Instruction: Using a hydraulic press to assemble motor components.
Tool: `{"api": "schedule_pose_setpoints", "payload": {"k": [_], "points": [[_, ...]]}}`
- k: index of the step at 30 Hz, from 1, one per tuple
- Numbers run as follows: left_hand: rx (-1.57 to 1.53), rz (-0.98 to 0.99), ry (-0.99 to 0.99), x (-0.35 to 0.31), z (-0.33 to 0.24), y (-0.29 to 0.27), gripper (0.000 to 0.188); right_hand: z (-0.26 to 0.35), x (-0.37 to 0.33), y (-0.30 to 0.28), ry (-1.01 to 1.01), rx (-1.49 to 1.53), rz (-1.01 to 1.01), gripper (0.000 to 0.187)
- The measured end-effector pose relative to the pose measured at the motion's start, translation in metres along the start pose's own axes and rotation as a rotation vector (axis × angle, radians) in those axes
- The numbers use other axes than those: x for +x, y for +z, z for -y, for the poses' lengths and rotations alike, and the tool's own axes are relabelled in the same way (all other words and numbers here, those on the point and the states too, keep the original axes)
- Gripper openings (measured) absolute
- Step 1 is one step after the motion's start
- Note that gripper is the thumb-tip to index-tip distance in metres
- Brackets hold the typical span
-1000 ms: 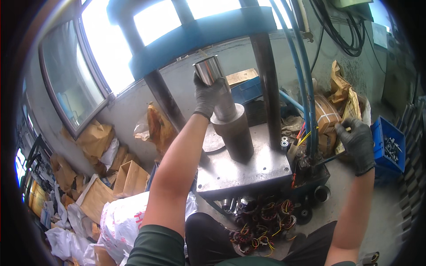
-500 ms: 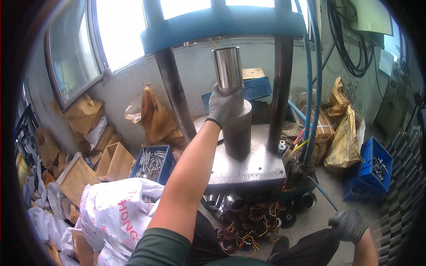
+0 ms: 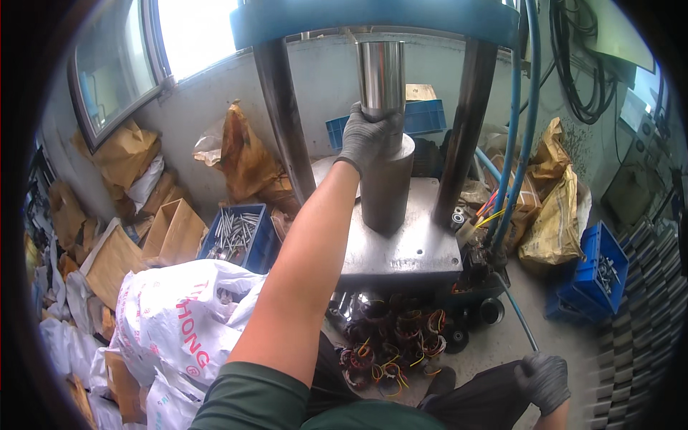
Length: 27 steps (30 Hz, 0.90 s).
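Note:
My left hand (image 3: pixel 369 132), in a grey glove, is wrapped round the lower part of a shiny metal cylinder (image 3: pixel 382 75). This cylinder stands upright over a thicker dark metal cylinder (image 3: pixel 385 190), which rests on the steel plate (image 3: pixel 401 254) of a press. Just above the shiny cylinder's top is the press's blue crossbeam (image 3: pixel 373 19); I cannot tell if they touch. At lower right, my gloved right hand (image 3: pixel 543 383) is closed round the end of a thin lever (image 3: pixel 517 313) that slopes up to the press base.
Dark uprights (image 3: pixel 469 122) and blue hoses (image 3: pixel 527 122) flank the work. Below the plate lie several wound motor stators (image 3: pixel 390 344) with coloured wires. At left are a white sack (image 3: pixel 179 315) and a blue crate (image 3: pixel 264 247) of metal shafts; another blue crate (image 3: pixel 584 269) stands right.
The whole view has shifted, so the press sits higher in it. My right hand and the lever's end have moved down and to the left. My left hand keeps its hold on the shiny cylinder.

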State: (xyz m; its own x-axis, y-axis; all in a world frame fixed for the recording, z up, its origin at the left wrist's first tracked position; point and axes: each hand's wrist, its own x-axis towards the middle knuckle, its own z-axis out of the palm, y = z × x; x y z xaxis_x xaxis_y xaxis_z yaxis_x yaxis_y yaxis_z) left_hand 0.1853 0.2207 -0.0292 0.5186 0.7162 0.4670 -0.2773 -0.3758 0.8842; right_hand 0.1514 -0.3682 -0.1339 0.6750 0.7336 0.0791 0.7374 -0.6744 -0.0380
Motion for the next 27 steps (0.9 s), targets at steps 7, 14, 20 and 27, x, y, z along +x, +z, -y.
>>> {"api": "schedule_pose_setpoints", "payload": {"k": [7,14,20,27], "points": [[0.037,-0.007,0.002,0.001,0.001,-0.001,0.084,0.0,0.0,0.0,0.007,0.05,-0.046,0.023],[0.005,-0.009,0.046,0.008,0.012,0.0,0.087,0.001,0.0,0.0,0.023,0.071,-0.105,0.024],[-0.068,-0.013,0.057,0.015,0.021,0.0,0.098,0.002,0.003,-0.003,0.02,0.095,-0.133,0.024],[-0.05,-0.007,0.063,0.015,0.023,-0.002,0.1,0.0,0.001,-0.001,0.023,0.131,-0.15,0.024]]}}
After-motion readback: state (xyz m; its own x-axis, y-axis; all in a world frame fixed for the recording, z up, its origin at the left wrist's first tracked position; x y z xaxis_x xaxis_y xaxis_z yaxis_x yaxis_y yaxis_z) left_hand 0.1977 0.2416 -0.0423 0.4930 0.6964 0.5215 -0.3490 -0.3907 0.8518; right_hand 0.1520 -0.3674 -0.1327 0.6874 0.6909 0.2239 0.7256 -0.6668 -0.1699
